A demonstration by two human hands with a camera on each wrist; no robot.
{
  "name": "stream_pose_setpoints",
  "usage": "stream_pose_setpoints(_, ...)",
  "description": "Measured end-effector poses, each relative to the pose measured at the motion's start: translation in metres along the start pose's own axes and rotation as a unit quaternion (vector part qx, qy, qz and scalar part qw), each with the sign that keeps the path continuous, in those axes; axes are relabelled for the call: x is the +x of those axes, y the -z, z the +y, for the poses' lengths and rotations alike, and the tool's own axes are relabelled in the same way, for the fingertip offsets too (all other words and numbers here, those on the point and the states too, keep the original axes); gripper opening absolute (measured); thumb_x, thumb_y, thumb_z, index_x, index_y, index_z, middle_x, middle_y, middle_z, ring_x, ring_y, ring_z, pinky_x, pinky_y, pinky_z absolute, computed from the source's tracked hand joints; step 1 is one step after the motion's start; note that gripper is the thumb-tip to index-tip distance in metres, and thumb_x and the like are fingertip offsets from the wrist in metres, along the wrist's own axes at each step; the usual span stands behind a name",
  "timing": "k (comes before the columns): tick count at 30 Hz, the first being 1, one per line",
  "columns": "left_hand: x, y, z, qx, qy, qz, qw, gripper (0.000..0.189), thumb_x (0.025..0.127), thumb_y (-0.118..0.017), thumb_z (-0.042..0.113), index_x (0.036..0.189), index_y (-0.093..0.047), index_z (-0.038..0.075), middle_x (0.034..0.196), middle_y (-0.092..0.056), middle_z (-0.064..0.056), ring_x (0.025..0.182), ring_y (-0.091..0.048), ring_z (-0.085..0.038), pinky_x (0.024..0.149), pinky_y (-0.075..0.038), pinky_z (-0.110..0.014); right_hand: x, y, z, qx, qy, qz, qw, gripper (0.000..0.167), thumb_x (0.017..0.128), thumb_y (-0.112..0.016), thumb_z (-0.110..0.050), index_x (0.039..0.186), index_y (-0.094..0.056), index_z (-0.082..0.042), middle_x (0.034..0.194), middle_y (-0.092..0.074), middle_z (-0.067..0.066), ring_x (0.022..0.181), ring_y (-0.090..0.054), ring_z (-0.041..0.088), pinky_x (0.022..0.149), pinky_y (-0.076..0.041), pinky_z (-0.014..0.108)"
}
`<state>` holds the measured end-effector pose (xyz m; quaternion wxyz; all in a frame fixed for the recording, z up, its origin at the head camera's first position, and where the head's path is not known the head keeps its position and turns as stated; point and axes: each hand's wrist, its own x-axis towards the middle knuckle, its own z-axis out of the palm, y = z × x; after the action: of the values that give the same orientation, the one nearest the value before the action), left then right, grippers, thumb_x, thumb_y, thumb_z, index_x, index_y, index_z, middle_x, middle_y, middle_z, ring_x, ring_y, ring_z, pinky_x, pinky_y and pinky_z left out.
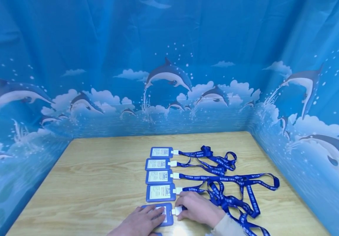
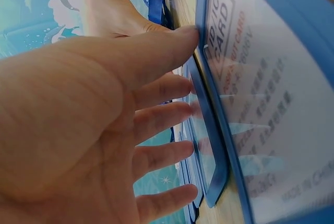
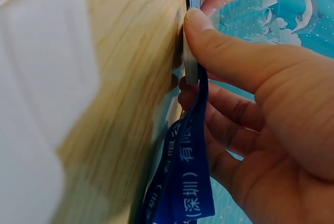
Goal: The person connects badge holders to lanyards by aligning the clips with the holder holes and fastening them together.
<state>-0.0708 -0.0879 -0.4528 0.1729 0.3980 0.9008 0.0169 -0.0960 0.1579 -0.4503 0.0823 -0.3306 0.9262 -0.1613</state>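
My left hand [image 1: 141,221] lies with straight, spread fingers on a blue-framed ID card holder [image 1: 169,218], its fingertips covering part of the card. In the left wrist view those fingertips touch the holder [image 2: 211,161], while another card holder [image 2: 261,109] stands large in front. My right hand [image 1: 197,208] is at the same holder's right end and pinches its white clip [image 1: 176,210] between thumb and fingers. The right wrist view shows the thumb on the clip [image 3: 190,65], with the printed blue lanyard [image 3: 190,166] hanging from it.
Above the hands, several card holders [image 1: 159,176] lie in a column on the wooden table [image 1: 98,177]. Their blue lanyards [image 1: 225,178] stretch right, loosely looped and overlapping near my right forearm. A dolphin-printed curtain [image 1: 113,65] encloses the table's back and sides.
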Motion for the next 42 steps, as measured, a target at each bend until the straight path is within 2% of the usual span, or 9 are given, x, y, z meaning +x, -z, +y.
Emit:
stream_pose_setpoints(9,0.004,0.001,0.0,0.02,0.007,-0.005,0.9998,0.052,0.104,-0.045,0.052,0.151,-0.047,0.031,0.158,-0.044,0.01,0.145,-0.043,-0.022,0.106,-0.048,-0.054,0.002,0.004,-0.003,-0.005,0.01,0.009,0.9999,0.032,0.078,-0.084,-0.034,0.104,-0.078,-0.017,0.087,-0.063,-0.013,0.072,-0.051,-0.004,0.067,-0.05,0.015)
stream_pose_setpoints(19,0.009,0.001,0.002,-0.008,0.031,-0.022,0.9992,0.052,0.104,-0.045,0.051,0.152,-0.045,0.031,0.158,-0.042,0.014,0.148,-0.039,-0.022,0.108,-0.045,-0.06,0.006,0.002,-0.007,-0.031,0.012,0.02,0.9993,0.028,0.076,-0.084,-0.03,0.1,-0.079,-0.017,0.082,-0.061,-0.012,0.068,-0.049,-0.003,0.062,-0.047,0.013)
stream_pose_setpoints(24,0.008,-0.001,0.003,0.004,0.019,-0.005,0.9998,0.05,0.104,-0.046,0.047,0.151,-0.048,0.029,0.157,-0.044,0.013,0.146,-0.041,-0.022,0.104,-0.049,-0.058,0.007,-0.001,-0.011,-0.025,-0.001,0.016,0.9996,0.024,0.074,-0.085,-0.024,0.097,-0.079,-0.018,0.084,-0.064,-0.011,0.07,-0.054,-0.002,0.064,-0.05,0.014)
stream_pose_setpoints(31,0.007,0.002,0.002,0.052,-0.006,0.022,0.9984,0.05,0.105,-0.045,0.047,0.149,-0.052,0.024,0.156,-0.047,0.008,0.145,-0.044,-0.023,0.104,-0.051,-0.049,0.01,-0.003,-0.017,-0.044,-0.02,0.028,0.9984,0.024,0.074,-0.085,-0.019,0.097,-0.079,-0.017,0.083,-0.065,-0.009,0.068,-0.054,0.0,0.062,-0.05,0.015)
stream_pose_setpoints(36,0.006,0.005,0.001,0.057,-0.009,0.026,0.998,0.05,0.105,-0.046,0.046,0.148,-0.053,0.022,0.155,-0.048,0.006,0.145,-0.044,-0.021,0.106,-0.05,-0.046,0.014,-0.003,-0.022,-0.049,-0.043,0.026,0.9976,0.026,0.074,-0.086,-0.017,0.098,-0.079,-0.016,0.085,-0.066,-0.007,0.07,-0.055,0.003,0.063,-0.051,0.019)
stream_pose_setpoints(42,0.008,0.005,0.001,0.05,-0.008,0.018,0.9986,0.048,0.105,-0.047,0.044,0.146,-0.055,0.022,0.154,-0.049,0.006,0.144,-0.045,-0.017,0.104,-0.051,-0.043,0.018,-0.003,-0.026,-0.055,-0.044,0.013,0.9975,0.025,0.074,-0.086,-0.015,0.098,-0.079,-0.016,0.085,-0.066,-0.007,0.07,-0.054,0.003,0.064,-0.051,0.019)
